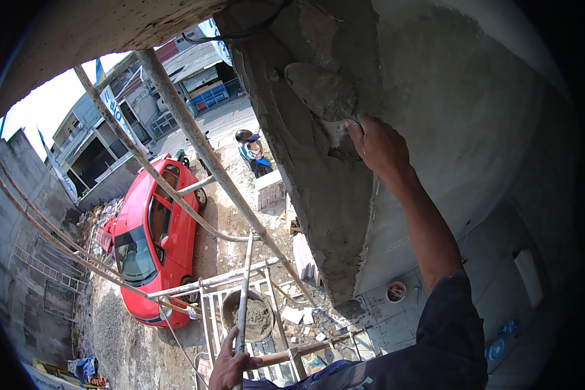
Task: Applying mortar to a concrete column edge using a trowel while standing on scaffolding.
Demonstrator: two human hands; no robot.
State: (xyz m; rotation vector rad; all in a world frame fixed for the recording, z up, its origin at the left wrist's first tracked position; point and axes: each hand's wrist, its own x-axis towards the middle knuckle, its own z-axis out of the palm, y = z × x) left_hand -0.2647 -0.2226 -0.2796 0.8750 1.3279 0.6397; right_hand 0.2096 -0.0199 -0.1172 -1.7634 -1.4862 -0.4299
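Observation:
My right hand [382,148] is closed round the handle of a trowel [318,90]. Its mortar-smeared blade lies against the wet grey plaster on a wall edge [318,201], and a rough patch of plaster shows just under the hand. Low in the view, my left hand [229,365] grips an upright metal scaffold pole [243,305]. Beside that pole, a tub of wet mortar [257,320] rests on the scaffold platform [213,325].
Scaffold tubes [195,130] cross on the left. Far below are a red car [159,227], a person in a helmet [253,149], stacked tiles or blocks [270,192] and rubble. A bucket [395,292] stands on the floor to the right. Smooth wall [448,143] continues rightward.

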